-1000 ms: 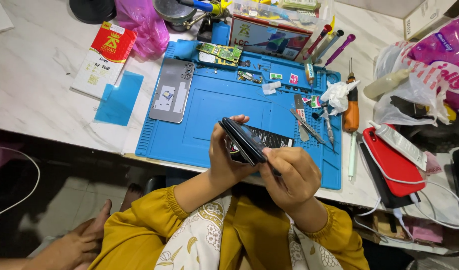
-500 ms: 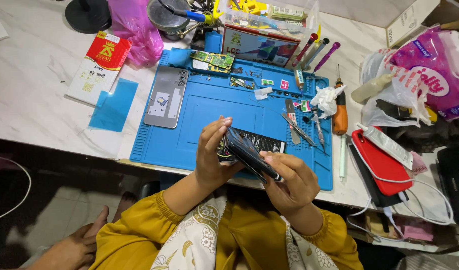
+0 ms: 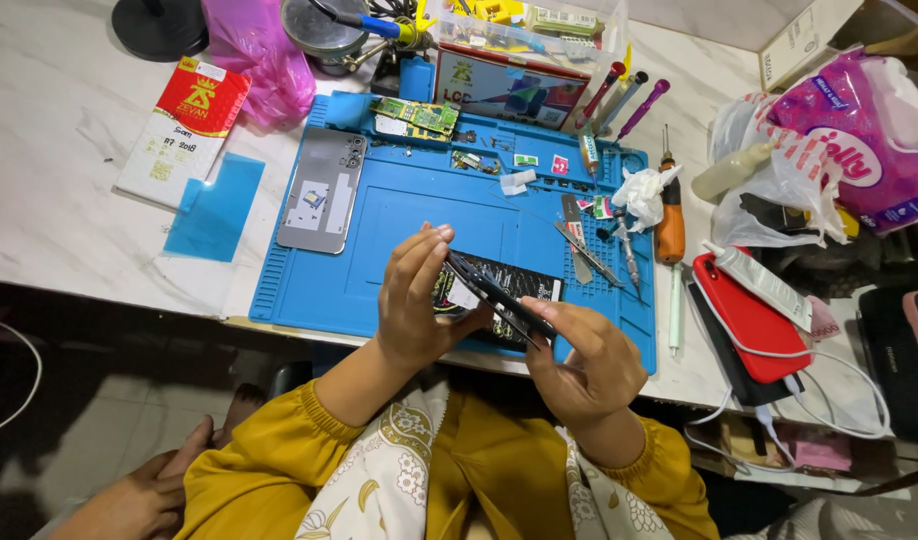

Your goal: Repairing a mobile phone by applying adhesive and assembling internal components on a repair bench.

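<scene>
Both hands [image 3: 499, 330] now grip the phone [image 3: 499, 297] tilted edge-up above the blue mat [image 3: 379, 230], fingers higher than before.

Counted around the blue repair mat [image 3: 399, 230]: one grey phone back cover [image 3: 322, 190] on its left part, one green circuit board [image 3: 414, 115] at its top edge, three pens [image 3: 624, 100] standing at its upper right corner, one orange-handled screwdriver [image 3: 670, 222] and one red phone case [image 3: 749, 318] off its right edge.
</scene>
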